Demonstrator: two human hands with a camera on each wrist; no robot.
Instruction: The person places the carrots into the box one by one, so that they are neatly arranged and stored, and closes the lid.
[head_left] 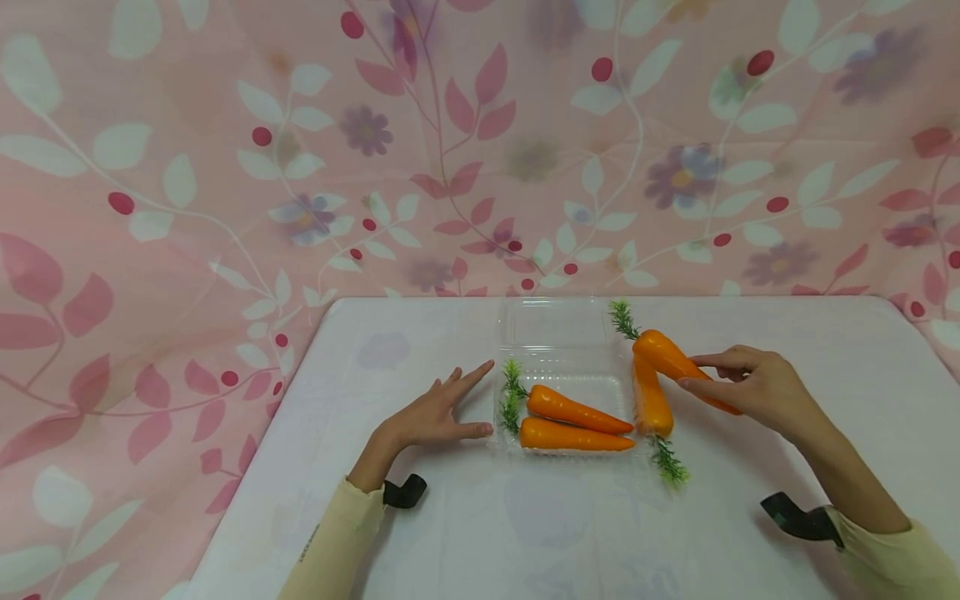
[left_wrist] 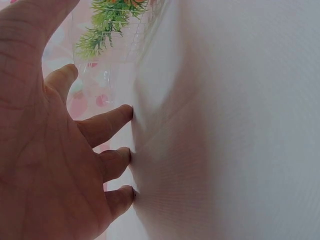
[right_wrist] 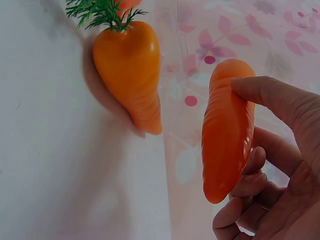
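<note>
Between thumb and fingers, my right hand (head_left: 761, 392) pinches an orange toy carrot (head_left: 667, 354) whose green top points to the back left. In the right wrist view this held carrot (right_wrist: 227, 130) is off the table. Another carrot (head_left: 651, 396) lies just right of the clear plastic box, its greens (head_left: 670, 462) toward the front; the right wrist view shows it too (right_wrist: 127, 70). Two carrots (head_left: 570, 408) lie side by side in the clear box (head_left: 555, 379), greens to the left. My left hand (head_left: 435, 417) spreads its fingers beside the box's left side, fingertips (left_wrist: 125, 112) on the tablecloth.
The box's clear lid (head_left: 555, 323) stands open toward the back. A white cloth covers the table (head_left: 420, 542). Behind it hangs a pink floral curtain (head_left: 450, 167). Black wrist mounts (head_left: 798, 518) stick out from both sleeves.
</note>
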